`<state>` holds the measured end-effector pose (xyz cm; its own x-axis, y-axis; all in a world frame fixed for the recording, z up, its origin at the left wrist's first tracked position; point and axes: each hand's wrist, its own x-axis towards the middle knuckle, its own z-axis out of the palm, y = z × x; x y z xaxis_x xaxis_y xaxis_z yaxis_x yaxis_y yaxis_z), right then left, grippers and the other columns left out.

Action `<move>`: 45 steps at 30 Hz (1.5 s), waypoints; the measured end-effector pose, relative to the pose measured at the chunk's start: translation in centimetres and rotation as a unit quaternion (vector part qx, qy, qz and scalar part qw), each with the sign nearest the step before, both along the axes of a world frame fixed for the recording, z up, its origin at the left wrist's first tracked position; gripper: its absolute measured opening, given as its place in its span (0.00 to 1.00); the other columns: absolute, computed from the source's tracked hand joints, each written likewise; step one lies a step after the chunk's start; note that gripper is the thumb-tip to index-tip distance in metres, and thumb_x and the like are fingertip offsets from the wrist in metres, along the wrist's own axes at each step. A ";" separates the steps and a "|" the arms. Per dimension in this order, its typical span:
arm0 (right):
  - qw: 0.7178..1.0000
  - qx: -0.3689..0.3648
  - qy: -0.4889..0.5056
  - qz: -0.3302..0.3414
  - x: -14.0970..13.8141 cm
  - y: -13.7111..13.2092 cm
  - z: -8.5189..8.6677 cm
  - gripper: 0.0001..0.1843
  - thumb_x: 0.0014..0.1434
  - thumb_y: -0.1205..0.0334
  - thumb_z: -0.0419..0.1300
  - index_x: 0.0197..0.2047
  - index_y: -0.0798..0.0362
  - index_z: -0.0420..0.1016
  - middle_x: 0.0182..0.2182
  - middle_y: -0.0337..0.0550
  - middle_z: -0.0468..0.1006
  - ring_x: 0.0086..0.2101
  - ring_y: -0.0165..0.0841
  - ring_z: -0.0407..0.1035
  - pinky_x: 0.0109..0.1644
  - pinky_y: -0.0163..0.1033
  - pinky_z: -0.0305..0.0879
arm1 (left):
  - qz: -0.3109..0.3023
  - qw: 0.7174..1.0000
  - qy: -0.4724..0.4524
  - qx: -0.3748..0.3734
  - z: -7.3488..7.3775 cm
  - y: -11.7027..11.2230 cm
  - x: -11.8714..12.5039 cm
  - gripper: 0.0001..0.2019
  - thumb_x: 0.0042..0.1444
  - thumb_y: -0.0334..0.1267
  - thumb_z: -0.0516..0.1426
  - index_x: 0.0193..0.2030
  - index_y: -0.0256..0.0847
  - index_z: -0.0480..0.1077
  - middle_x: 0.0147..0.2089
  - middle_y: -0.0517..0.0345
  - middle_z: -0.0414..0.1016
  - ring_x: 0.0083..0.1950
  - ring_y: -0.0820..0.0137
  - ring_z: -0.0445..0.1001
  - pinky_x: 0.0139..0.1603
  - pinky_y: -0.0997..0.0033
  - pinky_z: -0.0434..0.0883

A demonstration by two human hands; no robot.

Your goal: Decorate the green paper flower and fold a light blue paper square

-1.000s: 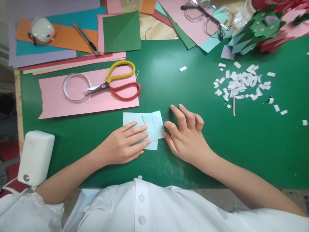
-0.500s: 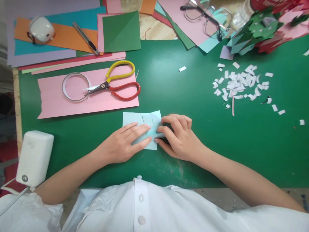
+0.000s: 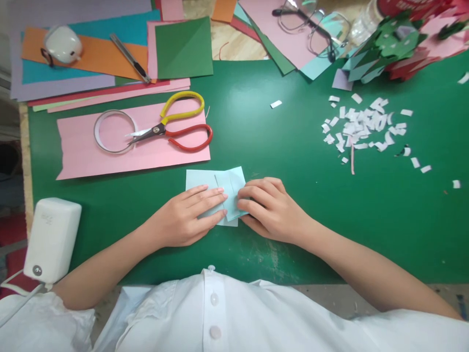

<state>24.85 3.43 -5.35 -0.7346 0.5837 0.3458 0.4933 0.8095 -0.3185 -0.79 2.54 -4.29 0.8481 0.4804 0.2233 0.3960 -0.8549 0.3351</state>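
Note:
A folded piece of light blue paper lies on the green table in front of me, with creases or slits across its right part. My left hand rests flat over its left side, fingers stretched out and pressing it down. At the right edge, the curled fingers of my right hand pinch the paper, with the thumb partly hidden below. Beyond the hands, scissors with one yellow and one red handle lie across a pink paper strip, their tips over a ring-shaped roll.
Stacked coloured paper lies at the back left, bearing a utility knife and a white rounded case. Glasses are at the back, paper flowers at the back right. White scraps lie right; a white corded device stands left.
The paper's lower right part, raised or rolled before, now lies flatter under my right fingers. My right hand has closed in on that edge; the left hand has barely moved.

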 end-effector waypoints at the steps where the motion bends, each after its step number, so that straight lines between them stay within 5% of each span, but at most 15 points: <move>1: 1.000 0.006 0.003 0.004 0.0 0.0 0.0 0.03 0.64 0.66 0.56 0.40 0.51 0.71 0.39 0.43 0.76 0.44 0.35 0.66 0.49 0.43 0.58 | 0.001 1.000 0.002 0.004 0.0 0.0 0.0 0.13 0.61 0.31 0.57 0.53 0.35 0.72 0.62 0.41 0.72 0.65 0.58 0.69 0.66 0.54 0.69; 16: 1.000 -0.002 0.023 -0.002 -0.7 0.1 0.1 0.03 0.60 0.68 0.59 0.35 0.53 0.74 0.36 0.44 0.76 0.39 0.34 0.65 0.45 0.42 0.64 | -0.033 0.998 0.037 0.044 0.1 0.7 -0.8 0.13 0.62 0.31 0.58 0.53 0.39 0.71 0.64 0.45 0.71 0.65 0.61 0.71 0.66 0.57 0.70; 19: 1.000 0.007 0.016 -0.022 -0.8 0.1 0.0 0.01 0.60 0.66 0.61 0.36 0.53 0.74 0.35 0.45 0.76 0.39 0.35 0.64 0.44 0.42 0.64 | -0.035 0.999 0.027 0.023 0.3 0.9 -0.8 0.12 0.62 0.30 0.57 0.52 0.39 0.72 0.63 0.44 0.71 0.64 0.60 0.71 0.66 0.56 0.71; 27: 0.994 0.006 -0.043 -0.103 -0.8 -0.2 -0.2 0.14 0.64 0.54 0.57 0.46 0.55 0.70 0.44 0.52 0.72 0.46 0.41 0.63 0.50 0.46 0.62 | -0.030 0.999 0.018 -0.002 0.5 1.1 -0.7 0.10 0.64 0.32 0.55 0.50 0.41 0.73 0.61 0.47 0.73 0.64 0.62 0.71 0.66 0.58 0.70; 32: 0.982 -0.028 -0.088 -0.164 -0.9 -0.4 0.1 0.21 0.64 0.47 0.55 0.50 0.56 0.68 0.51 0.58 0.66 0.51 0.48 0.60 0.53 0.51 0.57 | -0.053 0.997 0.057 0.001 0.3 1.0 -0.8 0.17 0.66 0.38 0.55 0.61 0.42 0.68 0.64 0.56 0.71 0.68 0.62 0.66 0.71 0.58 0.64; 40: 0.962 -0.052 -0.103 -0.248 -1.1 -0.6 0.0 0.22 0.65 0.52 0.53 0.56 0.56 0.62 0.56 0.63 0.64 0.55 0.52 0.58 0.55 0.55 0.54 | -0.050 0.996 0.073 -0.008 0.4 0.9 -0.8 0.18 0.66 0.39 0.53 0.62 0.41 0.67 0.66 0.56 0.69 0.69 0.62 0.64 0.71 0.59 0.61; 45: 0.966 -0.065 -0.054 -0.243 -0.9 -0.6 0.0 0.18 0.63 0.53 0.56 0.51 0.56 0.63 0.55 0.64 0.65 0.55 0.54 0.60 0.53 0.57 0.56 | -0.054 0.995 0.080 -0.009 0.5 0.9 -0.7 0.20 0.67 0.41 0.53 0.62 0.40 0.66 0.67 0.54 0.68 0.70 0.60 0.63 0.71 0.57 0.60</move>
